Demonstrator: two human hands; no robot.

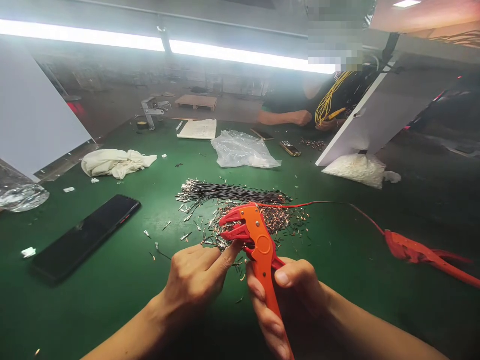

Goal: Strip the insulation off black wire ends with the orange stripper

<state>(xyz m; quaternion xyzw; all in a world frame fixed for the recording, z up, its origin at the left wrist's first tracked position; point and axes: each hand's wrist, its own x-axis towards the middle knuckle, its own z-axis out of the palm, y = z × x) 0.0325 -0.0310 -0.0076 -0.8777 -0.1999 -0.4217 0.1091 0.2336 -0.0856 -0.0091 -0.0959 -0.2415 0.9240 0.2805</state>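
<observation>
My right hand (296,285) is wrapped round the handle of an orange and red wire stripper (264,245), its red jaws pointing left. My left hand (198,272) is closed, thumb and forefinger pinched right at those jaws. From the left hand's far side a thin black wire (164,253) with a metal terminal trails out; the pinched end is hidden. Beyond the tool lies a bundle of black wires (232,191) with terminals at the left and bare copper at the right. A heap of cut wire scraps (279,220) surrounds the jaws.
A second wire stripper (416,250) lies right, joined by a red cord. A phone (88,235) and a cloth (116,162) are left. Farther back are a plastic bag (243,150), a notebook (198,129) and a bag of white pieces (356,169). Across the table a person handles yellow wires (330,100).
</observation>
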